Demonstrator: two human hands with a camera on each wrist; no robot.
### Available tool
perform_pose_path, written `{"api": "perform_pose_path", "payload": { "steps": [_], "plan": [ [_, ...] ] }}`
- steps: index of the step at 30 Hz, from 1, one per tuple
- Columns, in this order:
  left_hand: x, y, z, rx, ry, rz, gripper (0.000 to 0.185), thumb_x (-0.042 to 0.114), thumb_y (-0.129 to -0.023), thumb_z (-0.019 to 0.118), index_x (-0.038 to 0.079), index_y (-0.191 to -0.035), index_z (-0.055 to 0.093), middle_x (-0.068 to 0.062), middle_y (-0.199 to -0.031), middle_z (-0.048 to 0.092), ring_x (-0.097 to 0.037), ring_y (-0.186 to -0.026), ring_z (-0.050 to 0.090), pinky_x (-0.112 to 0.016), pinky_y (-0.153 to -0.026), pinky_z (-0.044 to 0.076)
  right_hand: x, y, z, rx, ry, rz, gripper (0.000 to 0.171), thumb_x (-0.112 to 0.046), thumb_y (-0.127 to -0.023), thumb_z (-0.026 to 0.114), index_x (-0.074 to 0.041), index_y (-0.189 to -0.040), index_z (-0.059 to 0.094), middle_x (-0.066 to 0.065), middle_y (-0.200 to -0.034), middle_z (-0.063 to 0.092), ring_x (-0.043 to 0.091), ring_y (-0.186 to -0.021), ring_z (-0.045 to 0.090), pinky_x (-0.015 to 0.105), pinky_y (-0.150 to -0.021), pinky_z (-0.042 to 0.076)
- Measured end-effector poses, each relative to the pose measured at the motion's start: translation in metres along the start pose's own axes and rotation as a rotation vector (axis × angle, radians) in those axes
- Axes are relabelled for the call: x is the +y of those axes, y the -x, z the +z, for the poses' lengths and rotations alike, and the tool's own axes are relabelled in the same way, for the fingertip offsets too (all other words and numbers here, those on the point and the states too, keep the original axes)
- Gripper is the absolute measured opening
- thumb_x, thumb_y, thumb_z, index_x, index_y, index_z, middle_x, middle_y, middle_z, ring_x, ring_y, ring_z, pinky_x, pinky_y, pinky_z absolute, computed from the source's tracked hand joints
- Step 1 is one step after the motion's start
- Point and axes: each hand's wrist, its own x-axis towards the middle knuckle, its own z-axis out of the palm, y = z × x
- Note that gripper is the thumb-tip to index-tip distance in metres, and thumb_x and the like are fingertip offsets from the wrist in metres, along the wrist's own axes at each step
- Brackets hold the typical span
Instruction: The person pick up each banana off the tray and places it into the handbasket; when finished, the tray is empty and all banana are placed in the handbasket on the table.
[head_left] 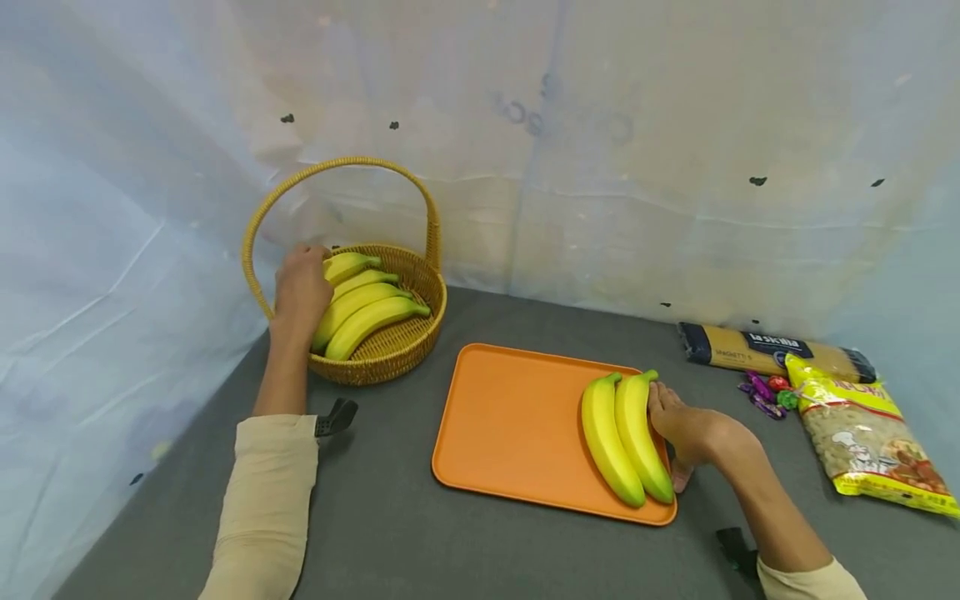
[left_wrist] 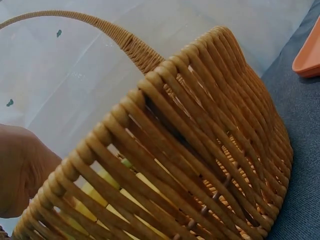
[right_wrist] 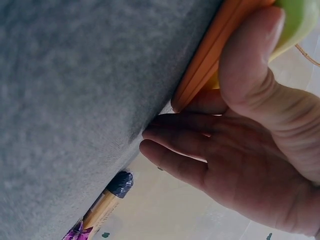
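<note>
Leftmost, the left hand (head_left: 302, 287) reached into the wicker basket (head_left: 397, 346) standing near the back of the grey bench (head_left: 390, 525), its fingers lying over the stem end of a bunch of bananas (head_left: 363, 312) inside; whether that grip had closed round the fruit or only rested on it could not be told, since the fingers were hidden behind the rim and, in the left wrist view, behind the basket's woven wall. The basket's hoop handle (head_left: 337, 167) stood upright over the hand. Just to the right lay an orange tray (head_left: 502, 417) flat on the bench, and on its right-hand part lay two bananas (head_left: 626, 437) side by side. The right hand (head_left: 686, 429) rested at the tray's right edge, its fingers relaxed and nearly straight, with the thumb (right_wrist: 250, 55) pressing the outer banana and the other fingers (right_wrist: 175, 137) lying against the bench under the tray's rim. Farther right sat a spaghetti packet (head_left: 772, 352), a few wrapped sweets (head_left: 768, 392) and a yellow bag (head_left: 870, 433).
</note>
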Motion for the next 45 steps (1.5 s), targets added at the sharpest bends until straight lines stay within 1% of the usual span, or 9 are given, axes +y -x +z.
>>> {"api": "perform_pose_path", "payload": {
  "steps": [8, 13, 17, 21, 26, 32, 36, 40, 45],
  "plan": [
    [0.002, 0.000, -0.003, -0.039, -0.015, -0.014, 0.042, -0.013, -0.096, 0.052, -0.011, -0.137, 0.058, -0.033, -0.132, 0.053, -0.055, -0.123, 0.051, -0.074, -0.101, 0.042, -0.001, 0.000, 0.000, -0.003, -0.009, 0.004, 0.140, -0.020, -0.064, 0.096, 0.017, -0.161, 0.003, 0.043, -0.167, -0.001, 0.060, -0.156, 0.009, 0.073, -0.123, 0.018],
    [0.011, 0.001, -0.004, 0.000, 0.007, 0.016, 0.040, -0.011, -0.095, 0.049, -0.012, -0.134, 0.060, -0.035, -0.131, 0.054, -0.056, -0.123, 0.050, -0.074, -0.106, 0.039, -0.001, 0.001, -0.001, -0.003, -0.004, -0.006, 0.140, -0.021, -0.064, 0.096, 0.018, -0.160, 0.003, 0.044, -0.166, -0.001, 0.060, -0.155, 0.009, 0.072, -0.123, 0.018],
    [0.034, -0.001, -0.001, 0.056, 0.039, 0.097, 0.035, -0.003, -0.099, 0.055, -0.010, -0.132, 0.063, -0.036, -0.132, 0.057, -0.053, -0.120, 0.055, -0.067, -0.105, 0.045, -0.001, 0.001, -0.002, -0.001, -0.001, -0.009, 0.140, -0.022, -0.063, 0.096, 0.018, -0.160, 0.003, 0.044, -0.166, -0.001, 0.060, -0.155, 0.009, 0.072, -0.123, 0.018],
    [0.077, 0.002, 0.004, 0.030, 0.138, 0.189, 0.034, 0.009, -0.104, 0.063, -0.005, -0.135, 0.063, -0.033, -0.134, 0.058, -0.048, -0.115, 0.059, -0.058, -0.095, 0.053, -0.001, 0.000, -0.002, -0.001, -0.001, -0.009, 0.140, -0.022, -0.063, 0.096, 0.018, -0.160, 0.003, 0.044, -0.166, -0.001, 0.060, -0.155, 0.009, 0.072, -0.123, 0.018],
    [0.144, 0.028, 0.018, -0.146, 0.232, 0.424, 0.044, 0.026, -0.106, 0.064, 0.003, -0.143, 0.059, -0.023, -0.140, 0.059, -0.037, -0.121, 0.061, -0.052, -0.100, 0.054, 0.000, -0.001, -0.002, -0.004, 0.002, -0.006, 0.140, -0.022, -0.063, 0.096, 0.018, -0.160, 0.003, 0.044, -0.166, 0.000, 0.060, -0.156, 0.010, 0.072, -0.124, 0.018],
    [0.205, 0.077, 0.056, -0.580, 0.121, 0.865, 0.058, 0.041, -0.109, 0.055, 0.017, -0.160, 0.043, -0.010, -0.161, 0.046, -0.028, -0.145, 0.051, -0.047, -0.120, 0.045, 0.001, 0.000, -0.002, 0.002, 0.009, -0.013, 0.140, -0.023, -0.063, 0.097, 0.017, -0.160, 0.004, 0.043, -0.167, 0.000, 0.060, -0.156, 0.010, 0.072, -0.123, 0.020],
    [0.228, 0.108, 0.082, -0.798, 0.047, 1.045, 0.062, 0.045, -0.110, 0.048, 0.025, -0.166, 0.031, -0.004, -0.174, 0.028, -0.026, -0.157, 0.037, -0.044, -0.128, 0.034, 0.000, 0.000, -0.003, 0.002, 0.008, -0.007, 0.141, -0.026, -0.063, 0.096, 0.017, -0.161, 0.004, 0.043, -0.167, 0.000, 0.060, -0.156, 0.010, 0.072, -0.123, 0.018],
    [0.234, 0.127, 0.102, -0.928, -0.061, 1.105, 0.062, 0.050, -0.110, 0.043, 0.036, -0.167, 0.023, 0.006, -0.178, 0.015, -0.023, -0.161, 0.031, -0.041, -0.129, 0.033, 0.000, 0.000, -0.003, -0.001, 0.022, -0.001, 0.140, -0.027, -0.064, 0.096, 0.017, -0.160, 0.005, 0.043, -0.167, 0.000, 0.060, -0.155, 0.011, 0.072, -0.123, 0.019],
    [0.232, 0.131, 0.109, -0.926, -0.049, 1.054, 0.052, 0.049, -0.110, 0.044, 0.033, -0.159, 0.044, 0.003, -0.169, 0.033, -0.014, -0.127, 0.062, -0.028, -0.109, 0.050, 0.000, 0.001, -0.002, -0.004, 0.006, -0.001, 0.139, -0.023, -0.064, 0.096, 0.017, -0.161, 0.005, 0.042, -0.167, -0.001, 0.059, -0.156, 0.010, 0.072, -0.123, 0.018]
  ]
}}
